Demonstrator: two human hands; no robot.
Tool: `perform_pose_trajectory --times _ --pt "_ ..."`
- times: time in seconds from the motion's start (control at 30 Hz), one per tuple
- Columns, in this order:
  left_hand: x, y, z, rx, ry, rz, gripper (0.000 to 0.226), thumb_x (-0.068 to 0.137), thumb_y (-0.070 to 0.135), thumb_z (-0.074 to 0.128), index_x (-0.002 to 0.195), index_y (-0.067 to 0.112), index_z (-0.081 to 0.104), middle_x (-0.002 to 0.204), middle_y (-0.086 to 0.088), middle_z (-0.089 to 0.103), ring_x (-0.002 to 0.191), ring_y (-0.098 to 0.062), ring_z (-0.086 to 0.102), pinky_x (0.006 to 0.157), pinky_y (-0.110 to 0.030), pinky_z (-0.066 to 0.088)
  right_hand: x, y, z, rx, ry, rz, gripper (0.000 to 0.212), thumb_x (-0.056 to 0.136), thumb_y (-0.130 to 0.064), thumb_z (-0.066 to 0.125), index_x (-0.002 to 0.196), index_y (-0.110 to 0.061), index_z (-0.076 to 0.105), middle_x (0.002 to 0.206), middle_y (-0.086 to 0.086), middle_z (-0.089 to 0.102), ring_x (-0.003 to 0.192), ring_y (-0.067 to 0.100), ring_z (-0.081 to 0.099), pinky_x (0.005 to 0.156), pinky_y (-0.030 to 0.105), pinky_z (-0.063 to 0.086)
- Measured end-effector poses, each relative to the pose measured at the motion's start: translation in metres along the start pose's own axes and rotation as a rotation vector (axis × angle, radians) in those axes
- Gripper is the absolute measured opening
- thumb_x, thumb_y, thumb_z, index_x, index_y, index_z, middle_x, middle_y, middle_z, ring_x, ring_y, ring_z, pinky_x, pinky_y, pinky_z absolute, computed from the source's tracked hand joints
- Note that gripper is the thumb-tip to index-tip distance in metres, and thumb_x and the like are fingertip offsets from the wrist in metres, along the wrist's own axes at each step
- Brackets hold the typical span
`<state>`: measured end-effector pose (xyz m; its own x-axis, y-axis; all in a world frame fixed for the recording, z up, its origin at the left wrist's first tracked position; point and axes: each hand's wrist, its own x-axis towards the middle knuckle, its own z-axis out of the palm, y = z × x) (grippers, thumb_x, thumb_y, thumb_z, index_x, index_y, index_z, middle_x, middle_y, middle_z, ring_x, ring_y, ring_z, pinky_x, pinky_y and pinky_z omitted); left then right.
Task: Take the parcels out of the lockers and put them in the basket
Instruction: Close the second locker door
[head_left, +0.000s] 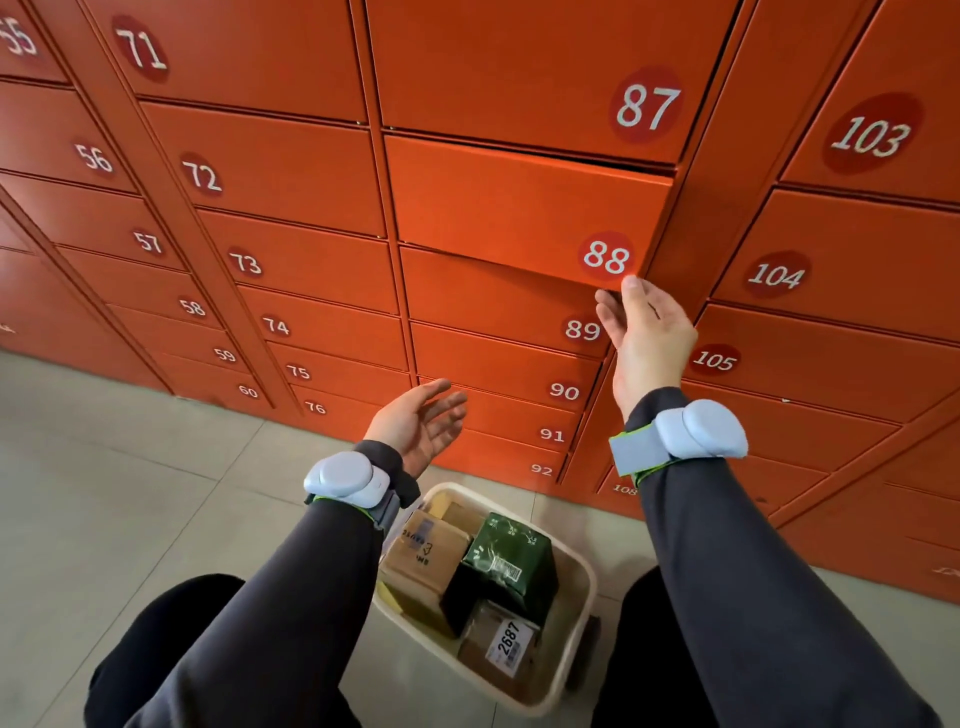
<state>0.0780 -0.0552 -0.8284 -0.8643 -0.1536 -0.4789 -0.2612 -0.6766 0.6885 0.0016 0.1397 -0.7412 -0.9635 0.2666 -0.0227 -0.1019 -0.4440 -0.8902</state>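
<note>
The door of locker 88 stands slightly ajar, its right edge swung out from the orange locker wall. My right hand is at the door's lower right corner, fingertips touching its bottom edge; the inside of the locker is hidden. My left hand hovers open, palm up, in front of lockers 90 and 91, holding nothing. On the floor between my knees sits a cream basket with several parcels: a brown cardboard box, a dark green box and a packet labelled 2687.
Shut orange locker doors fill the wall, numbered 55 to 105. A grey tiled floor stretches to the left. My knees in dark trousers flank the basket.
</note>
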Motion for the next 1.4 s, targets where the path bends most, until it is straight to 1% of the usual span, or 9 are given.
perform_pose_trajectory --times 0.3,0.43,0.6,0.7,0.77,0.87,1.07,1.2,1.4 --pt "0.009 -0.011 -0.031 0.228 0.111 -0.010 0.009 0.090 0.018 0.053 0.090 0.012 0.060 0.078 -0.008 0.068 0.058 -0.017 0.066 0.053 -0.022 0.056 -0.002 0.033 -0.019 -0.006 0.047 0.079 0.004 0.088 -0.007 0.057 0.091 -0.008 0.056 0.083 0.013 0.070 0.074 0.019 0.071 0.068 0.025 0.058" --pt "0.020 -0.033 -0.068 0.706 0.231 -0.098 0.015 0.090 0.020 0.051 0.099 0.010 0.059 0.085 -0.007 0.061 0.070 -0.020 0.055 0.062 -0.028 0.047 -0.022 0.103 -0.061 -0.369 0.106 0.314 0.020 0.085 -0.003 0.054 0.105 -0.005 0.056 0.087 0.011 0.063 0.078 0.021 0.060 0.073 0.030 0.051" --pt "0.030 -0.063 -0.104 1.261 0.232 -0.180 0.039 0.091 0.021 0.052 0.127 0.008 0.051 0.125 -0.019 0.057 0.109 -0.033 0.056 0.085 -0.030 0.041 -0.065 0.170 -0.120 -1.079 0.148 0.618 0.050 0.081 -0.027 0.060 0.127 -0.016 0.045 0.129 0.015 0.049 0.117 0.035 0.049 0.100 0.040 0.040" --pt "0.021 -0.080 -0.124 1.266 0.287 -0.295 0.051 0.093 0.029 0.048 0.138 0.009 0.038 0.133 -0.019 0.054 0.120 -0.034 0.052 0.094 -0.032 0.039 -0.097 0.193 -0.151 -1.124 0.268 0.779 0.067 0.084 -0.036 0.058 0.139 -0.014 0.027 0.139 0.019 0.038 0.127 0.038 0.040 0.109 0.042 0.030" --pt "0.017 -0.095 -0.138 1.282 0.279 -0.440 0.057 0.094 0.039 0.042 0.142 0.010 0.032 0.141 -0.017 0.047 0.127 -0.034 0.046 0.105 -0.039 0.037 -0.113 0.213 -0.174 -1.129 0.282 0.864 0.067 0.089 -0.041 0.053 0.139 -0.002 0.032 0.143 0.021 0.040 0.131 0.036 0.040 0.110 0.038 0.029" --pt "0.012 -0.099 -0.138 1.176 0.254 -0.541 0.058 0.092 0.051 0.037 0.135 0.012 0.039 0.136 -0.014 0.047 0.117 -0.042 0.051 0.091 -0.052 0.050 -0.121 0.215 -0.183 -1.149 0.170 0.970 0.058 0.095 -0.041 0.042 0.130 0.006 0.045 0.136 0.021 0.049 0.127 0.033 0.046 0.097 0.034 0.036" --pt "0.024 -0.096 -0.145 0.991 0.391 -0.391 0.052 0.093 0.038 0.042 0.139 0.014 0.032 0.118 -0.010 0.049 0.106 -0.039 0.054 0.077 -0.047 0.054 -0.112 0.223 -0.167 -0.894 0.310 0.735 0.051 0.079 -0.007 0.057 0.127 0.004 0.042 0.108 0.013 0.060 0.100 0.036 0.059 0.076 0.035 0.040" --pt "0.028 -0.096 -0.150 0.937 0.410 -0.332 0.051 0.092 0.031 0.043 0.140 0.017 0.032 0.129 -0.011 0.048 0.097 -0.032 0.052 0.088 -0.048 0.052 -0.102 0.227 -0.164 -0.862 0.251 0.688 0.018 0.075 -0.009 0.056 0.090 -0.002 0.063 0.078 0.012 0.060 0.061 0.030 0.049 0.057 0.030 0.034" --pt "0.035 -0.102 -0.150 0.838 0.365 -0.298 0.057 0.093 0.030 0.045 0.146 0.025 0.023 0.142 -0.008 0.040 0.112 -0.028 0.045 0.093 -0.042 0.048 -0.088 0.243 -0.165 -0.811 0.268 0.617 0.046 0.078 0.001 0.051 0.122 -0.013 0.054 0.111 0.012 0.064 0.090 0.030 0.057 0.077 0.031 0.042"
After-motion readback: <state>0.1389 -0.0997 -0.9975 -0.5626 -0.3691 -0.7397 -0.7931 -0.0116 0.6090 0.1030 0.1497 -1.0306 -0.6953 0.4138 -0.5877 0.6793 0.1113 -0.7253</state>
